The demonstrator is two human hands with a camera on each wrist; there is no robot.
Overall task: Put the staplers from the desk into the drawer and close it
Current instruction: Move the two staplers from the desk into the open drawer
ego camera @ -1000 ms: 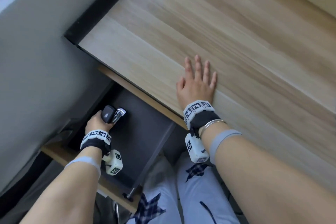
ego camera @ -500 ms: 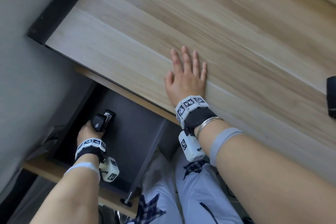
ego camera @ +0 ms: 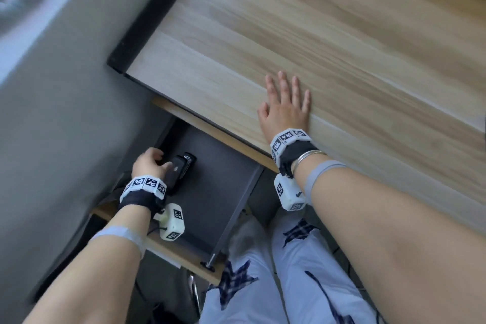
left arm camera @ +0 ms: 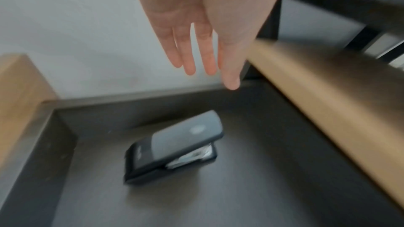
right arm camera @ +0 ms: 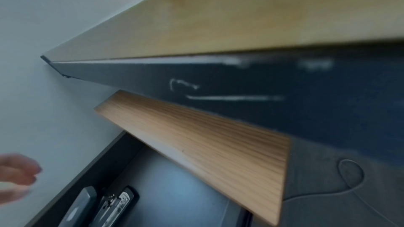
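Note:
A black stapler (ego camera: 181, 169) lies on the dark floor of the open drawer (ego camera: 226, 184), near its left wall. In the left wrist view the stapler (left arm camera: 174, 148) rests flat with its metal magazine showing. My left hand (ego camera: 151, 163) hovers just above and left of it, fingers (left arm camera: 189, 61) straight and holding nothing. My right hand (ego camera: 285, 110) lies flat, fingers spread, on the front edge of the wooden desk (ego camera: 328, 42). The right wrist view looks under the desk edge at the stapler (right arm camera: 102, 206) and the left hand (right arm camera: 15, 179).
A grey wall (ego camera: 65, 113) runs close along the drawer's left side. The drawer's wooden front (ego camera: 184, 258) and a metal rail (ego camera: 231, 221) bound it near my legs (ego camera: 302, 284). A wooden apron (right arm camera: 207, 144) hangs under the desktop above the drawer's back.
My left hand has let go of the stapler, which now lies on the drawer floor, and the fingers have opened above it. The right hand stays flat on the desk.

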